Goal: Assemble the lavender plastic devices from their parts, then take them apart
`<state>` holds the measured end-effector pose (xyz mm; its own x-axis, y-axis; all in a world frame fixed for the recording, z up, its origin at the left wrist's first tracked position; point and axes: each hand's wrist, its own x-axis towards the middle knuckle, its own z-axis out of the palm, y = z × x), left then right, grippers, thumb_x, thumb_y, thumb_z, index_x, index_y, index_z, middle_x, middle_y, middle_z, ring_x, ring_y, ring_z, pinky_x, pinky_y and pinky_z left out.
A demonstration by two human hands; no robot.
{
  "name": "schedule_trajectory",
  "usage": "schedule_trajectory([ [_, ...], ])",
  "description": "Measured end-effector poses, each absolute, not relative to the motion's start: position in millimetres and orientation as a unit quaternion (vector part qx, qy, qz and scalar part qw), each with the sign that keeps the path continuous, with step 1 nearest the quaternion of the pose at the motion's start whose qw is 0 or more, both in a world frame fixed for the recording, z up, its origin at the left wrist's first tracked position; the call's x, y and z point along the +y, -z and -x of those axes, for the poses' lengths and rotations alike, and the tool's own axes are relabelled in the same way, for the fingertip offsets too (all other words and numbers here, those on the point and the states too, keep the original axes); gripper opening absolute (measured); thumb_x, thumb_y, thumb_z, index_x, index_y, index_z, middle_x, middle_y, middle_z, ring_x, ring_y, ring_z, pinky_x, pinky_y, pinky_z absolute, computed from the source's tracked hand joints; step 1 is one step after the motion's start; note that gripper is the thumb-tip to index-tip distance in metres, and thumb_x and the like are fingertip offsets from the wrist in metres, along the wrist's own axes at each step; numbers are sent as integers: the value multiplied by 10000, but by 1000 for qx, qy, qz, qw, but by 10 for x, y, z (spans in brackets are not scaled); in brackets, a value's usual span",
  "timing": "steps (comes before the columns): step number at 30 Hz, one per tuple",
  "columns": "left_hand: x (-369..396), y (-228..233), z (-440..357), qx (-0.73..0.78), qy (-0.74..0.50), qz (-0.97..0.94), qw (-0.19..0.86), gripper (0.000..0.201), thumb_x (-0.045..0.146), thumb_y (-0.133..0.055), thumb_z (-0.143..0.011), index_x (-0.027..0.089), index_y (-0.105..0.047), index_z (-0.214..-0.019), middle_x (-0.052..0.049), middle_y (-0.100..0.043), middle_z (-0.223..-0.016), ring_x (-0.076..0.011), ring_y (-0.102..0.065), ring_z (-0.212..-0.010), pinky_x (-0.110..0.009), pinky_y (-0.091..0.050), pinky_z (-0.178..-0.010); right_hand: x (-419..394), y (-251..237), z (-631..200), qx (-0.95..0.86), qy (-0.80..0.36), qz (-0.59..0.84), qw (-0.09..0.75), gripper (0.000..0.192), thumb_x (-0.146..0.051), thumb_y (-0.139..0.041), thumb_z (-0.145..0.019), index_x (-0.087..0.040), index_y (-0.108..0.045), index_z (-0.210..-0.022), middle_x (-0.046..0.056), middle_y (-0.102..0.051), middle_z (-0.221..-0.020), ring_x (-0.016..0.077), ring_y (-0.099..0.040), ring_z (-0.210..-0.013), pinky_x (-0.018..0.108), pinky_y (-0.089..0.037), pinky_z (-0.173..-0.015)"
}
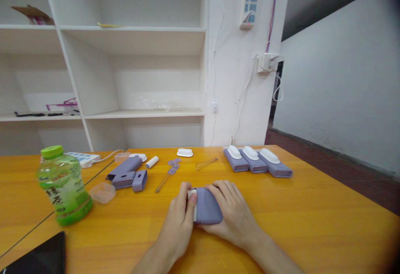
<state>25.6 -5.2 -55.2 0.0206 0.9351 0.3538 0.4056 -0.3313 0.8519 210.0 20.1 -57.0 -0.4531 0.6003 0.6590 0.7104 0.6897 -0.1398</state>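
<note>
Both hands grip one purple case [208,205] with a white end cap, lying on the orange table [312,215] near its front middle. My left hand [180,220] presses on the white cap at the case's left end. My right hand [233,213] lies over its right side, fingers curled across the top. Behind them lie two coil springs [162,183], [206,164], small purple tabs [173,166], a white roller [151,162] and a white cap [184,153]. Three purple cases with white tops [256,160] stand in a row at the back right.
A green drink bottle [64,184] stands at the left, with a small clear cup [102,192] beside it. Loose purple case parts [128,173] lie left of centre. A power strip [83,158] sits at the back left, a dark device [40,257] at the front left corner. White shelves rise behind the table.
</note>
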Motion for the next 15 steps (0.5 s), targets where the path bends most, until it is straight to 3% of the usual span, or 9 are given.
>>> schedule_trajectory([
  [3,-55,558,-240,516,-475,-657,277,252,479,-413,-990,269,-539,-1050,-25,-652,-986,-216,-578,-906,-286,-393,-820,189,555,-2095,-849,68,390,349,683,-546,-790,-704,-202,-537,-1237,103,-590,-1093,316,-534,-994,492,-458,-889],
  [9,-48,519,-232,488,-502,-640,316,277,523,-520,-925,262,-595,-983,-15,-681,-867,-221,-595,-814,-255,-409,-718,169,530,-2086,-848,60,399,344,683,-560,-800,-674,-216,-547,-1206,87,-577,-1061,310,-532,-977,478,-461,-875],
  [15,-101,504,-273,503,-498,-647,283,275,470,-441,-983,264,-556,-1124,-46,-673,-1060,-225,-604,-963,-293,-418,-854,187,541,-2078,-843,64,390,364,695,-500,-814,-670,-204,-519,-1226,90,-572,-1072,313,-527,-980,488,-452,-892],
])
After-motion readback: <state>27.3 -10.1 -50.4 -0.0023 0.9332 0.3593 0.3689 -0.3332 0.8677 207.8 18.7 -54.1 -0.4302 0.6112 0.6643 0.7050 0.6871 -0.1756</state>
